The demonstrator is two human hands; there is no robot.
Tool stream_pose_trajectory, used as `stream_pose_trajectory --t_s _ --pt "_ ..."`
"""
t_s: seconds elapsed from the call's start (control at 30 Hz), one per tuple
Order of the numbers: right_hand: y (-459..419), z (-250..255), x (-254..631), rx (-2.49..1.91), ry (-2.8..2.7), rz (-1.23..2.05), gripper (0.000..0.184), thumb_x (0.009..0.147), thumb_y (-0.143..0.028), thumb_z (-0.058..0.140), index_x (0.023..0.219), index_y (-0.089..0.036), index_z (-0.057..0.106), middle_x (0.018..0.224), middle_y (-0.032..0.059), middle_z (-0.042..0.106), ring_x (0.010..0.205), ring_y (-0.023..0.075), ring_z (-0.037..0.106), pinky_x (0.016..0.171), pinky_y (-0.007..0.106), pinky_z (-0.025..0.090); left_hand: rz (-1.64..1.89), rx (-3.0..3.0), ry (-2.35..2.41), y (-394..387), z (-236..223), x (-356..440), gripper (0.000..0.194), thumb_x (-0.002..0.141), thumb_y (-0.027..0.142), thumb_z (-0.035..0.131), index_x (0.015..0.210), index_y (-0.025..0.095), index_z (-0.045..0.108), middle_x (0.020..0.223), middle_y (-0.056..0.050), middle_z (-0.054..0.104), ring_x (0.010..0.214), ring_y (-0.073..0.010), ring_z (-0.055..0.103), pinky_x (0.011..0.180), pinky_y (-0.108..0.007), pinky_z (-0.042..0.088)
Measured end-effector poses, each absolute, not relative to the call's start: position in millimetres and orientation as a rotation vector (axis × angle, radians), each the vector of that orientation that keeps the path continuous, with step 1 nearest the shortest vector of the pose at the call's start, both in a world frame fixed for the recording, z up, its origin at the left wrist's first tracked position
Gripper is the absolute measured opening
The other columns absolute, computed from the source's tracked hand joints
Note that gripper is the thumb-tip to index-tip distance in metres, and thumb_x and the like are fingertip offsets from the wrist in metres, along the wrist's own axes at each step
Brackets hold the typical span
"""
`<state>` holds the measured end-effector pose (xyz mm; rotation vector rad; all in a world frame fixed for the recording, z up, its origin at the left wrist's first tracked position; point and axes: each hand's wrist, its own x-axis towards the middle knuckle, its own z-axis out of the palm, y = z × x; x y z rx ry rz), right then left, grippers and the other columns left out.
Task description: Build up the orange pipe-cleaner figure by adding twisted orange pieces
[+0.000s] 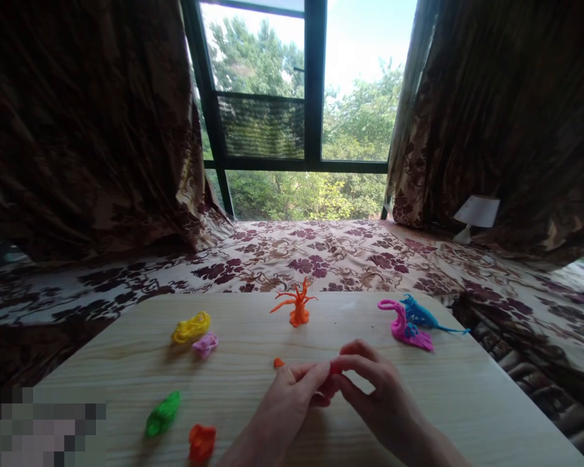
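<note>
Above the tabletop (246, 334), left hand (294, 397) and right hand (383, 384) meet at the fingertips.
Fingers crowd together; whether either is clamped on something cannot be told. Light, even pressure should serve best, kept clear of the orange lump (278, 362) just beyond the left hand.

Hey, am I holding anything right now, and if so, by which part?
That can't be told: the left grip and right grip come together, hiding anything between them.
</note>
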<state>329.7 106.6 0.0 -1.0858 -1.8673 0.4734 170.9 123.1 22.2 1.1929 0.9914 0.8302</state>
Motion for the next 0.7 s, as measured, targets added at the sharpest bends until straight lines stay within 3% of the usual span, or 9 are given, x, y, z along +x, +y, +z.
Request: stream_pose_trajectory --t_s 0.2,0.4,0.53,0.7 --pt "116 -10 346 -1.355 -1.959 0.405 0.015 0.08 -0.011 0.049 0.085 -0.02 0.059 0.083 0.0019 0.059 0.075 0.0141 0.055 0.069 0.026 0.044 1.193 1.453 1.28 144 18 147 0.032 0.078 0.04 0.053 0.098 0.019 0.066 0.088 -0.003 0.068 0.086 -0.0177 0.06 0.077 -0.026 0.044" --pt "86 -17 371 -1.443 -2.189 0.186 0.025 0.088 -0.019 0.039 0.094 -0.022 0.063 0.103 0.0062 0.061 0.095 0.0169 0.056 0.083 0.029 0.045 1.202 1.61 1.282 148 3 148 0.03 0.082 0.037 0.047 0.095 0.018 0.066 0.08 -0.003 0.066 0.081 -0.0173 0.06 0.073 -0.026 0.044" --pt "71 -33 375 -1.303 -2.455 -0.145 0.04 0.087 -0.026 0.041 0.127 -0.019 0.046 0.129 0.01 0.049 0.118 0.0213 0.045 0.095 0.032 0.041 1.21 1.858 1.247 138 -2 165 0.026 0.085 0.031 0.042 0.087 0.019 0.066 0.081 -0.003 0.063 0.082 -0.017 0.056 0.078 -0.027 0.042" --pt "87 -33 363 -1.378 -2.549 -0.133 0.048 0.09 -0.033 0.034 0.136 -0.021 0.028 0.139 0.0066 0.032 0.126 0.0201 0.033 0.102 0.037 0.033 1.155 1.958 1.211 136 -6 171 0.028 0.086 0.029 0.039 0.083 0.02 0.065 0.081 -0.004 0.061 0.082 -0.0172 0.055 0.079 -0.027 0.041"
